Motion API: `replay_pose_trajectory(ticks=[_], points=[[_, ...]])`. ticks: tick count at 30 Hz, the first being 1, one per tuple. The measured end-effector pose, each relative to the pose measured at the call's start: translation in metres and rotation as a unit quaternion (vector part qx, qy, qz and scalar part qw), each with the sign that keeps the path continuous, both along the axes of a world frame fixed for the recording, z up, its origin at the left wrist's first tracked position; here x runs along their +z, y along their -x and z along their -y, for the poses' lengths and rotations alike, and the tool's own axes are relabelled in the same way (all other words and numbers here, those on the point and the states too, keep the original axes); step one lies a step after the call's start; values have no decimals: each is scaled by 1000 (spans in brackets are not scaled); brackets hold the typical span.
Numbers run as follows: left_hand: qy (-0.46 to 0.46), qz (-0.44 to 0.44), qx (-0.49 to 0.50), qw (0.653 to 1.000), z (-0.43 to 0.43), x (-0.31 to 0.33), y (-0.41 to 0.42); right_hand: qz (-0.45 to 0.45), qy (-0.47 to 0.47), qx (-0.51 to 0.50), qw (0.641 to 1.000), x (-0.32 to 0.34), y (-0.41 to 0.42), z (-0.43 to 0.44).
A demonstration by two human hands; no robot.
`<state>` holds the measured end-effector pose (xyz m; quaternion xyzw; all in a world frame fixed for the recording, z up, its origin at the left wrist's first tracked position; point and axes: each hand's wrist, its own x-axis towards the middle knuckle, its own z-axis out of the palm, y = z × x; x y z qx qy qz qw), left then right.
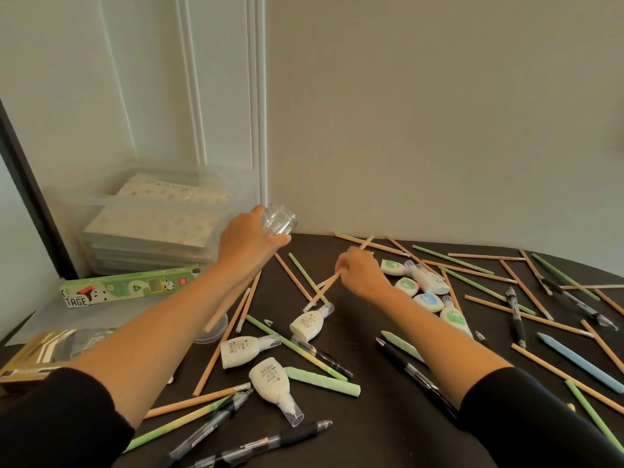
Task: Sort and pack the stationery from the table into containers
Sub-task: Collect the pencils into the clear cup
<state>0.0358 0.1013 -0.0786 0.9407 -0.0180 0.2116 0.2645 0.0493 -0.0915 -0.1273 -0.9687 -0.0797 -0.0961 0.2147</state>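
Observation:
My left hand point(248, 241) grips a clear plastic jar point(281, 220), lifted and tilted above the dark table point(364, 434) near the wall. My right hand point(363, 270) pinches tan wooden pencils point(326, 288) that slant down to the left, tips near a white glue bottle point(309, 324). Tan and green pencils point(472, 265) lie scattered all over the table. Two more glue bottles point(246, 347) lie near my left forearm. Black pens point(266, 444) lie at the front. Correction tapes point(429, 300) sit right of my right hand.
A stack of clear boxes point(148, 231) stands at the back left against the wall. In front of it lies a green pencil carton point(128, 288). A clear round lid point(212, 332) sits under my left forearm. A gold box point(30, 359) is at the left edge.

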Motion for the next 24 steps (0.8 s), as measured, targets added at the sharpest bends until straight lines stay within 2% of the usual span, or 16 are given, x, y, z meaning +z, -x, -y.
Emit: replay_pose_trajectory(ticks=[4,9,14,17,20,24], points=[[-10,-6,3,1000,-2,1,1,31,-85,26,996,8,-8,-31],[-16,-13,14,1000,-8,-4,-2,-1,4,113,994,1,-22,-66],[-15,-14,25,999,-16,-5,-4,-52,-19,164,985,-15,-25,-77],[-20,-19,25,999,-17,-7,-4,-62,-26,156,985,-22,-23,-76],[-19,-24,23,999,-17,-10,-2,-61,5,99,993,-23,-21,-74],[-17,-35,14,999,-17,-11,2,-138,74,22,987,-20,-22,-71]])
